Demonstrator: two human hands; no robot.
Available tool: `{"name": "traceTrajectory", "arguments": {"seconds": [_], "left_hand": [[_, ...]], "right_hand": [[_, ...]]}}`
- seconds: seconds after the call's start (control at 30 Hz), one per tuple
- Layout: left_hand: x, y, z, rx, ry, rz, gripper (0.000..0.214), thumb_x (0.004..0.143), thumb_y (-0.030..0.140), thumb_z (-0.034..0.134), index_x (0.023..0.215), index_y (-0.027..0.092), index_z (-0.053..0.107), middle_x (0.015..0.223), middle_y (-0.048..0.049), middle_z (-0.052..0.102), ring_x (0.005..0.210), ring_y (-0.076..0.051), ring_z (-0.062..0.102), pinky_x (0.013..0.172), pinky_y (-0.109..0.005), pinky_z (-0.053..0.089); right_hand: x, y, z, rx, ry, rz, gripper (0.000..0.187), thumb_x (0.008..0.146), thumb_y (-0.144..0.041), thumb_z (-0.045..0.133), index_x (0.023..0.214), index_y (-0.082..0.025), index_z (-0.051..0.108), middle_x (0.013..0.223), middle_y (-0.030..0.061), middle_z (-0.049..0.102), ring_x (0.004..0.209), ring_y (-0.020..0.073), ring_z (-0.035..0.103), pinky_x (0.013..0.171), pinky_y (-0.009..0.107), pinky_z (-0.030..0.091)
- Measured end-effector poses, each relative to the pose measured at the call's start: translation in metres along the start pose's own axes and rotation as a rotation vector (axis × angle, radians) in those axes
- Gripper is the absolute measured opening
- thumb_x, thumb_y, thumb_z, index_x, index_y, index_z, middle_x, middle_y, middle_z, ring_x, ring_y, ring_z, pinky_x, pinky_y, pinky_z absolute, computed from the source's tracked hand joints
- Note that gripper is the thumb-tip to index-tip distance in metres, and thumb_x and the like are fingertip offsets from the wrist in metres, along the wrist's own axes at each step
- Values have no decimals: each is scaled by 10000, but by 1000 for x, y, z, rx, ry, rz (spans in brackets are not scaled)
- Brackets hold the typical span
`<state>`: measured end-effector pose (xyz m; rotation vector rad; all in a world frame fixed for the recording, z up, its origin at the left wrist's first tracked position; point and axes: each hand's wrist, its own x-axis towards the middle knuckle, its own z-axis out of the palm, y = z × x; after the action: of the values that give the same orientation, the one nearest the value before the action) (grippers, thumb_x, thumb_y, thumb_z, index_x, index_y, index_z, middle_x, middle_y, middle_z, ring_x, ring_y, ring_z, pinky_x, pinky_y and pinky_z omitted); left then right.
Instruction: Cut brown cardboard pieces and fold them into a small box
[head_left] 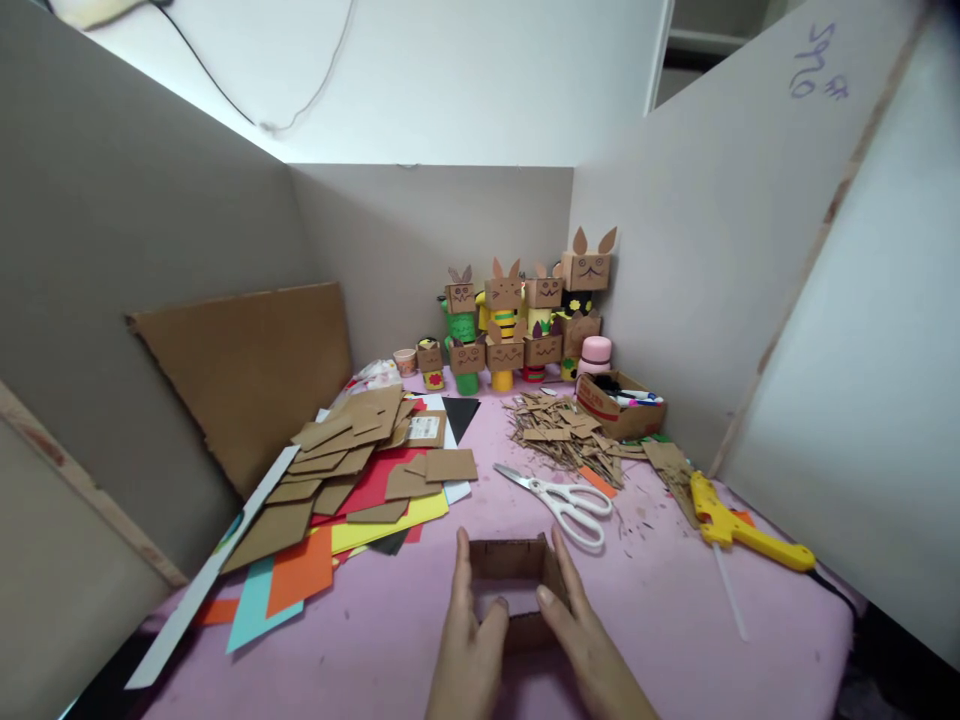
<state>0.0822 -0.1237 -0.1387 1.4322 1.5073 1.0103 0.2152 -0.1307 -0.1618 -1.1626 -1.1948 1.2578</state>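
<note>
An open square cardboard frame [510, 562] stands on the pink tabletop at the front, its walls folded upright and the pink surface showing through its middle. My left hand [472, 630] holds its left wall between thumb and fingers. On the opposite side my right hand [581, 625] grips the right wall, its thumb over the inner edge near the front. White-handled scissors [570, 505] lie just beyond the frame, blades pointing to the back left. The lower outer faces of the frame are partly covered by my hands.
Cardboard pieces [345, 440] and coloured paper [300, 575] pile up at left beside a long white strip [217, 560]. Cardboard scraps [562, 430], a pen box [619, 405] and a yellow glue gun [742, 530] lie right. Cardboard animal figures [506, 350] line the back; grey partitions [435, 220] enclose the table.
</note>
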Motion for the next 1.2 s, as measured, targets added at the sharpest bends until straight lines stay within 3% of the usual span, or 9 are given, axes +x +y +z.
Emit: {"name": "traceTrajectory", "arguments": {"seconds": [0.1, 0.27, 0.43, 0.63, 0.8, 0.93, 1.03, 1.13, 1.2], "left_hand": [[-6, 6, -2, -42, -22, -7, 669, 869, 190, 274, 1478, 106, 10, 1566, -59, 100, 1417, -159, 126, 1143, -357, 156], [-13, 10, -5, -71, -85, -36, 678, 869, 177, 267, 1478, 121, -27, 1568, -41, 83, 1417, -134, 135, 1146, -360, 130], [-15, 7, -6, -74, -109, -32, 741, 828, 148, 293, 1469, 95, -75, 1569, -34, 17, 1417, -125, 56, 1143, -309, 129], [-13, 2, -8, -391, -190, -10, 871, 776, 204, 416, 1467, 131, -108, 1569, -68, 111, 1427, -174, 110, 1156, -373, 109], [-9, -8, -10, -557, -136, -59, 927, 725, 264, 524, 1484, 199, -5, 1570, -44, 140, 1431, -197, 100, 1155, -389, 105], [15, 0, -36, -180, 115, 2, 766, 815, 466, 468, 1446, 114, 215, 1519, -168, 275, 1398, -258, 246, 1100, -410, 294], [52, 11, -66, -5, 312, 96, 628, 903, 427, 363, 1447, 162, 193, 1551, -128, 198, 1416, -226, 192, 1128, -398, 240], [93, 18, -87, 215, 362, 153, 503, 907, 261, 436, 1386, 137, 343, 1535, -151, 228, 1416, -235, 183, 1144, -397, 194], [116, 20, -93, 365, 355, 179, 455, 889, 235, 514, 1328, 160, 425, 1493, -140, 315, 1375, -270, 277, 1114, -482, 244]], "right_hand": [[-2, -3, 0, -53, 19, -62, 811, 862, -620, 418, 1497, -295, 34, 1585, -38, 92, 1443, 178, 64, 1170, 389, 124], [5, 6, -12, -222, -47, -130, 594, 907, -410, 459, 1460, -311, 266, 1563, -43, 207, 1439, 177, 119, 1174, 396, 109], [7, 11, -20, -313, -112, -159, 608, 899, -292, 455, 1469, -292, 244, 1562, -25, 213, 1439, 175, 113, 1176, 415, 86], [4, 2, -19, -423, -120, -156, 599, 902, -286, 412, 1473, -222, 243, 1571, 17, 184, 1438, 185, 124, 1170, 438, 111], [3, 4, -14, -470, -56, -201, 588, 900, -295, 385, 1462, -168, 265, 1557, 55, 227, 1431, 189, 163, 1164, 451, 139], [3, 10, -12, -467, -11, -257, 565, 892, -291, 388, 1441, -178, 313, 1536, 62, 289, 1420, 196, 208, 1160, 429, 180], [4, 13, -12, -468, -6, -257, 559, 890, -299, 388, 1431, -171, 328, 1533, 71, 294, 1420, 208, 206, 1155, 426, 201], [6, 17, -13, -480, -9, -260, 558, 890, -297, 375, 1425, -143, 333, 1531, 90, 295, 1422, 208, 199, 1154, 430, 206], [8, 22, -14, -488, -18, -283, 552, 893, -293, 361, 1418, -125, 342, 1527, 100, 300, 1423, 203, 195, 1154, 420, 210]]}}
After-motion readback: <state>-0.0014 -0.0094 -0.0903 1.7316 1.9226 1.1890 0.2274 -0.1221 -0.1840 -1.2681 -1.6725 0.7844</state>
